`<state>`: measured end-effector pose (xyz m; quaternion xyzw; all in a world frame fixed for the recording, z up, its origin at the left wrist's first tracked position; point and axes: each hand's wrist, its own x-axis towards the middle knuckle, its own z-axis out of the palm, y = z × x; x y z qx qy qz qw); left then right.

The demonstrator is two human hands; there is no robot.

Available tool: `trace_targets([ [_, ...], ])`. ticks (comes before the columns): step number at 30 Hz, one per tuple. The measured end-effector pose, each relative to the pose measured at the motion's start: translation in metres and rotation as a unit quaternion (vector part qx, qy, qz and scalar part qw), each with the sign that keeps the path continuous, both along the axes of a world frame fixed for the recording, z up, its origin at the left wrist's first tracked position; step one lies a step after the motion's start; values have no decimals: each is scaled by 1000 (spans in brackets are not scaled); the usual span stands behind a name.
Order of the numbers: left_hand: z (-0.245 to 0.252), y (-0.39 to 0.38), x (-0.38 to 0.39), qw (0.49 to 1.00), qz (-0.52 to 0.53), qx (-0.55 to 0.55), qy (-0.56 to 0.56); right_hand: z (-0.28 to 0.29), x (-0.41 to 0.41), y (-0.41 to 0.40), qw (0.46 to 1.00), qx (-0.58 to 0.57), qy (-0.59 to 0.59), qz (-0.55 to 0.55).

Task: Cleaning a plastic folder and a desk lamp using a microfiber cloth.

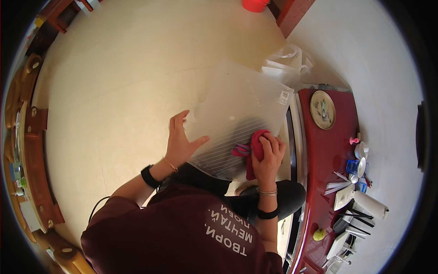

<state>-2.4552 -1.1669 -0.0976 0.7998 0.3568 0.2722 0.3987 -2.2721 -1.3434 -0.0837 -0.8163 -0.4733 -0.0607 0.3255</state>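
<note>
A translucent plastic sheet or folder (236, 102) with fine parallel lines on its lower part lies slanted over my lap. A printed label is stuck near its right corner. My right hand (268, 156) grips a bunched pink-red cloth (259, 145) and presses it on the sheet's lower right part. A grey-striped fold of the cloth sticks out to the left. My left hand (183, 140) is at the sheet's left edge, fingers and thumb spread, with nothing gripped; whether it touches the edge I cannot tell.
Along the right runs a red cabinet top (328, 164) with a round decorated tray (322, 110), cups, a yellow-green fruit (319, 234) and white devices with cables. White plastic bags (285, 66) stand beyond the sheet. A red bucket (255, 4) is farther off; wooden furniture (36, 150) lines the left.
</note>
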Motion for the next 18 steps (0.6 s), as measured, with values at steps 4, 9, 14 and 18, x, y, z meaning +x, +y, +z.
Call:
trace_targets([
  [4,-8,-7,-1,933,-173,-314,15,7,-5,-7,999,-18,25,-30],
  [9,-2,-11,11,951,-217,-219,13,63,-23,-25,994,43,-9,-99],
  [14,-2,-15,23,952,-251,-168,44,79,-48,-22,979,-118,-168,12],
  [18,10,-2,14,946,-262,-180,59,98,2,-82,979,-9,-123,-160],
])
